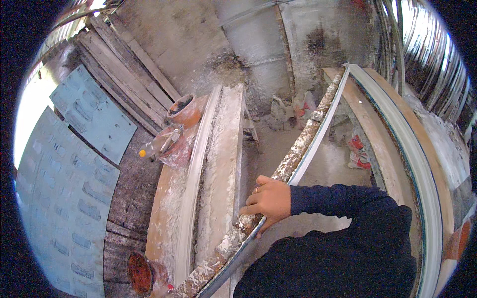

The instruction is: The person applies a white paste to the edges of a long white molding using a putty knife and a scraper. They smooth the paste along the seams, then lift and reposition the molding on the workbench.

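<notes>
My right hand (pixel 271 198), in a dark sleeve, comes in from the right and grips a long moulding strip (pixel 298 151). Its fingers lie over the strip's rough brown-and-white back, and the thumb is at the smooth pale edge. The strip slants from the lower left up to the far right, above the floor between two benches. Plaster-like white crust covers much of it. My left hand is not in view. To the left of the strip is a bench (pixel 164 213) with a long white ridge (pixel 198 169) along its splattered top.
An orange bowl (pixel 184 111), a yellow-capped bottle (pixel 154 147) and a reddish bowl (pixel 140 273) stand along the left bench. Blue panels (pixel 69 198) and wooden planks (pixel 121 69) lie farther left. At right, another bench (pixel 382 134) bears a white moulding (pixel 422 164). Red-and-white bags (pixel 357 151) lie on the floor.
</notes>
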{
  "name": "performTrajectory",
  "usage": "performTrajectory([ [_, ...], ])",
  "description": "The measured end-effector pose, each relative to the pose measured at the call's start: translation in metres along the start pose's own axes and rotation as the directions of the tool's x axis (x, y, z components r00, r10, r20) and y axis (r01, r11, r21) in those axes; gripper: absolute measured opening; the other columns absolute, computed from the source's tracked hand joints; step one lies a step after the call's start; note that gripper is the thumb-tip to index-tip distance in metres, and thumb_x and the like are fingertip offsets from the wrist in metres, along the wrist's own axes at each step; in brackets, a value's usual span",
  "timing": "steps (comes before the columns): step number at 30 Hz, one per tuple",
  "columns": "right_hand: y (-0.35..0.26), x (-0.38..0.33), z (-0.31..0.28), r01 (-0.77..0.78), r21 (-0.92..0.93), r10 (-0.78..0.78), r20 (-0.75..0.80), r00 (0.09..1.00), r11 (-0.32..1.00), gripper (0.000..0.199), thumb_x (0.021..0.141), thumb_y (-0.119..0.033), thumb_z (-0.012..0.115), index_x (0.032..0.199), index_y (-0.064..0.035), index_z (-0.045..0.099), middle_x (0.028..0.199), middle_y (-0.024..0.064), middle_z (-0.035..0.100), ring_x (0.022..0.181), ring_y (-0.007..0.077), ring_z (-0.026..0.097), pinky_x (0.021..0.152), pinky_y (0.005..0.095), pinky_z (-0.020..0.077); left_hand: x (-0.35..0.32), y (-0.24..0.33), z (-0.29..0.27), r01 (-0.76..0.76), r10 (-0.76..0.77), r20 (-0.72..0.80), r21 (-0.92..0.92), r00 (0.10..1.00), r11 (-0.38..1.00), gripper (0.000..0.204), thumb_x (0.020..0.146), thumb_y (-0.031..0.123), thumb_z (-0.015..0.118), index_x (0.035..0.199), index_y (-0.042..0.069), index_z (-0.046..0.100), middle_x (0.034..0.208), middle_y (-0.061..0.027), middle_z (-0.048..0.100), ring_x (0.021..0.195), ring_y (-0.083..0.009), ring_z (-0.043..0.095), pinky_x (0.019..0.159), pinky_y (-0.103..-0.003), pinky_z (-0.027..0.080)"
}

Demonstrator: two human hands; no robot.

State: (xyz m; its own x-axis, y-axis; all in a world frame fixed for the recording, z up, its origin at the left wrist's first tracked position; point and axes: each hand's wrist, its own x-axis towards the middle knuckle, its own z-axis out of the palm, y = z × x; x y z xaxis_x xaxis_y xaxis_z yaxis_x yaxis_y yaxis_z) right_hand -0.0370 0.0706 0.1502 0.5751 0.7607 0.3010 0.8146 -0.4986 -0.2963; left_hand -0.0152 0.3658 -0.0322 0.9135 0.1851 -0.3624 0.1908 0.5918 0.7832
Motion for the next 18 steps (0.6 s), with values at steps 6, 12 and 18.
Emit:
performTrajectory([
  [6, -0.008, -0.009, -0.020, -0.057, -0.115, 0.045, -0.098, 0.994, 0.992, 0.073, 0.056, -0.073, 0.050, 0.099, -0.0147, 0.058, 0.068, 0.0023, 0.059, 0.063, 0.0201, 0.057, 0.063, 0.0335, 0.0303, 0.019, 0.004, 0.007, 0.000, 0.000, 0.054, 0.000, 0.999, 1.000, 0.069, 0.078, 0.062, 0.035, 0.129, 0.015, 0.032, 0.130, -0.0120, 0.035, 0.115, -0.0303, 0.039, 0.095, -0.050, 0.031],
  [12, -0.033, -0.019, -0.034, -0.200, -0.176, 0.183, -0.109, 0.977, 0.964, 0.071, 0.057, -0.073, 0.049, 0.097, -0.0145, 0.058, 0.064, 0.0025, 0.057, 0.062, 0.0199, 0.056, 0.063, 0.0340, 0.0308, 0.035, 0.020, 0.002, 0.015, -0.017, 0.129, 0.015, 0.992, 1.000, 0.069, 0.079, 0.062, 0.036, 0.129, 0.015, 0.033, 0.130, -0.0120, 0.035, 0.114, -0.0301, 0.039, 0.094, -0.050, 0.032],
  [18, -0.062, -0.030, -0.058, -0.321, -0.238, 0.296, -0.135, 0.946, 0.917, 0.070, 0.058, -0.072, 0.049, 0.095, -0.0130, 0.058, 0.064, 0.0025, 0.057, 0.061, 0.0203, 0.057, 0.063, 0.0347, 0.0322, 0.059, 0.027, 0.012, -0.007, 0.006, 0.183, 0.005, 0.983, 1.000, 0.068, 0.079, 0.061, 0.036, 0.129, 0.015, 0.034, 0.129, -0.0121, 0.036, 0.114, -0.0298, 0.040, 0.094, -0.050, 0.033],
])
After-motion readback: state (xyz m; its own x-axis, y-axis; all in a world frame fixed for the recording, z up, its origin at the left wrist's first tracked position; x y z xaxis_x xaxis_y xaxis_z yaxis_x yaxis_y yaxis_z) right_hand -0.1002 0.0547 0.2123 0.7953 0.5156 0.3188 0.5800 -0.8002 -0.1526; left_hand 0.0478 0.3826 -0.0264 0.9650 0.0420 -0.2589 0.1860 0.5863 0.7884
